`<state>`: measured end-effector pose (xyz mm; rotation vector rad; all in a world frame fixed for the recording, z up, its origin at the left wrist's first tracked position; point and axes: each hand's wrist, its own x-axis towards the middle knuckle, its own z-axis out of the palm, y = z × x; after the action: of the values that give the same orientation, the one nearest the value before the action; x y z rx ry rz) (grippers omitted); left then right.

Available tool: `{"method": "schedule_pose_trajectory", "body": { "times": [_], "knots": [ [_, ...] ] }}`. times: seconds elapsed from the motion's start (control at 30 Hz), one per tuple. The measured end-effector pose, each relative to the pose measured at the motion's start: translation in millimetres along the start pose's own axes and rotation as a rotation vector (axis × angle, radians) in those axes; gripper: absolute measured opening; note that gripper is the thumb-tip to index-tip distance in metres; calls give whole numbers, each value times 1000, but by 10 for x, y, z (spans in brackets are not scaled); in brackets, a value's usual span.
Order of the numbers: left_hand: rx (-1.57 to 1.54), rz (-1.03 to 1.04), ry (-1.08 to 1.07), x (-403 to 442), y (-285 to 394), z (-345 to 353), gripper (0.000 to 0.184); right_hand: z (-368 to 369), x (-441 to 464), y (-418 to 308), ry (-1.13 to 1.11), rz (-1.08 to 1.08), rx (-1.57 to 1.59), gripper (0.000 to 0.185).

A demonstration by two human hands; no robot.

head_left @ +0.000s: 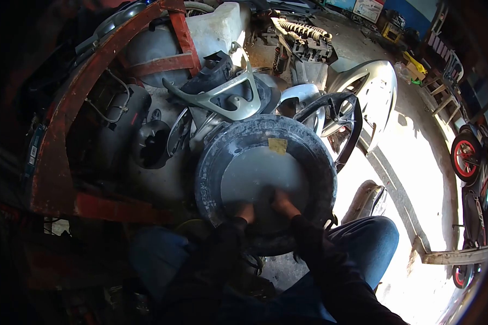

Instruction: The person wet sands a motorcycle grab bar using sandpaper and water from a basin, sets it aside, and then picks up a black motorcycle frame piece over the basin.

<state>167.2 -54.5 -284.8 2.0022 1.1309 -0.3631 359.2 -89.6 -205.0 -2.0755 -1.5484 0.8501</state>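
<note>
Between my knees stands a round black basin (211,162) with grey, cloudy water (260,172) in it. My left hand (246,212) dips into the water near the basin's close side, its fingers hidden below the surface. Just right of it, my right hand (283,203) is also partly under, and its fingers cannot be made out. Whether either hand holds something does not show. A yellowish square sheet (277,145), perhaps sandpaper, sticks to the far inner wall of the basin.
Silver-grey motorcycle fairing parts (238,103) lie beyond the basin, with a black curved frame piece (352,116) at right. A rusty red metal frame (57,146) rises on the left. Farther right are a metal rail (455,257) and a motorcycle wheel (465,155).
</note>
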Motion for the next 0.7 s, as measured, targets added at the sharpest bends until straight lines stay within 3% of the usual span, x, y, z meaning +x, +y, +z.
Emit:
{"method": "schedule_pose_trajectory", "body": {
  "times": [0.03,0.1,0.13,0.2,0.27,0.33,0.4,0.47,0.53,0.6,0.7],
  "knots": [
    [57,-27,110,-30,39,66,38,118,-20,180,1,5,-2,39],
    [119,-47,222,-1,15,200,43,232,-21,471,-228,189,473,45],
    [192,-48,307,56,1,236,49,244,-25,497,-221,187,472,45],
    [270,-44,387,83,-10,214,56,302,-49,535,150,340,341,39],
    [-293,-36,239,-318,363,-248,67,541,141,715,124,425,239,38],
    [-424,8,231,-93,194,-56,70,616,209,711,97,511,141,36],
    [-555,52,222,68,84,39,72,403,168,411,-18,231,160,28],
    [-536,16,253,125,62,55,58,188,91,158,-132,-45,173,28],
    [-475,0,257,-169,299,-259,50,180,82,167,-186,-180,179,32],
    [-412,-18,266,-285,364,-380,44,294,173,304,-153,511,904,26],
    [-361,72,357,-267,320,-350,40,-48,-39,-10,-202,472,810,27]
  ]
}}
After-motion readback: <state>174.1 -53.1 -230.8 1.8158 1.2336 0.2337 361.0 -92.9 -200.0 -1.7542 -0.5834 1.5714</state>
